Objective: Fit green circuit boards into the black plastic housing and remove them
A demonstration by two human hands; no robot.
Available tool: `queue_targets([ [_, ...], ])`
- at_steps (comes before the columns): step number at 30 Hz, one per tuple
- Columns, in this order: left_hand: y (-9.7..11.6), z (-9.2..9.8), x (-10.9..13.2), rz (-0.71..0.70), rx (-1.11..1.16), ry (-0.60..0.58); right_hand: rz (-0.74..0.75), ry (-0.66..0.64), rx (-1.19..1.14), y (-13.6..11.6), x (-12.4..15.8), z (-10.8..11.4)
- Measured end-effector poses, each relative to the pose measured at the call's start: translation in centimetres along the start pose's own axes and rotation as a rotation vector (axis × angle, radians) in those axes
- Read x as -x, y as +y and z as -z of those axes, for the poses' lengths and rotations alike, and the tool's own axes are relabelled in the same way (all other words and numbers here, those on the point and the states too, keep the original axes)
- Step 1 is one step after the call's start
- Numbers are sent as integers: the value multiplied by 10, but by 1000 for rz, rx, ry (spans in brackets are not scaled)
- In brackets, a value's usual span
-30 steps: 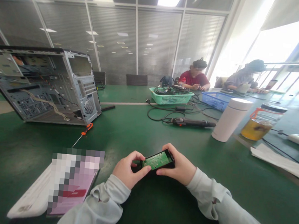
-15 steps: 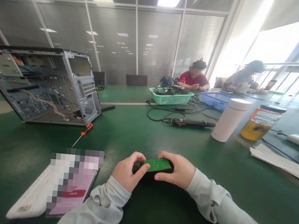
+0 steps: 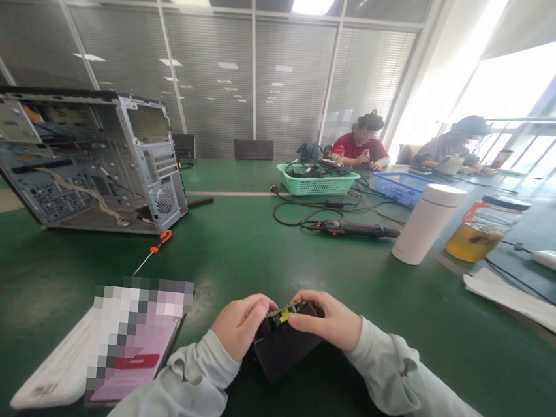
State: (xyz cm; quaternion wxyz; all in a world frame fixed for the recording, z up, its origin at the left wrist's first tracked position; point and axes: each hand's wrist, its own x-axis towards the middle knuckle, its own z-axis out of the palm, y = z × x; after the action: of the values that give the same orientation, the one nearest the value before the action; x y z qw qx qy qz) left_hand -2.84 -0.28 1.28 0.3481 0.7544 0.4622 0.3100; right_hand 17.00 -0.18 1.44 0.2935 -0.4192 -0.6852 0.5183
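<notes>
Both hands hold a small black device (image 3: 282,348) with a green circuit board (image 3: 281,314) showing at its far edge. The device is tilted so its black back faces me. My left hand (image 3: 240,323) grips its left end with curled fingers. My right hand (image 3: 329,319) grips its right end, fingers closed over the top edge. It is held just above the green table (image 3: 235,244), near the front edge.
An open computer case (image 3: 81,157) lies at the left, an orange-handled screwdriver (image 3: 155,249) beside it. A blurred phone on a white pad (image 3: 117,344) lies left of my hands. A black power screwdriver (image 3: 354,229), white tumbler (image 3: 428,223), jar (image 3: 485,228), baskets (image 3: 317,179) and two seated people lie beyond.
The device has been lowered toward me and turned over: its green board faced up before, now its black back faces me. Both hands stayed on its ends.
</notes>
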Motion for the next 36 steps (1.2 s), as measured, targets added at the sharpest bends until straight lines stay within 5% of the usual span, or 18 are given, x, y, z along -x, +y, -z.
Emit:
queue_targets([
  [8, 7, -2, 1, 3, -118, -76, -152, -155, -134, -4, 2, -1],
  [14, -6, 0, -6, 125, 136, 172, -162, -228, -234, -12, 14, 7],
  [18, -19, 3, -13, 346, 592, 254, -385, -101, -215, -17, 10, 14],
  [22, -21, 7, -18, 377, 914, 270, -533, 63, -300, -16, -2, 20],
  [27, -15, 7, -16, 376, 945, 273, -634, 151, -609, -17, -3, 16],
  [36, -20, 5, -19, 413, 893, 273, -656, 70, -971, -20, 1, 8],
])
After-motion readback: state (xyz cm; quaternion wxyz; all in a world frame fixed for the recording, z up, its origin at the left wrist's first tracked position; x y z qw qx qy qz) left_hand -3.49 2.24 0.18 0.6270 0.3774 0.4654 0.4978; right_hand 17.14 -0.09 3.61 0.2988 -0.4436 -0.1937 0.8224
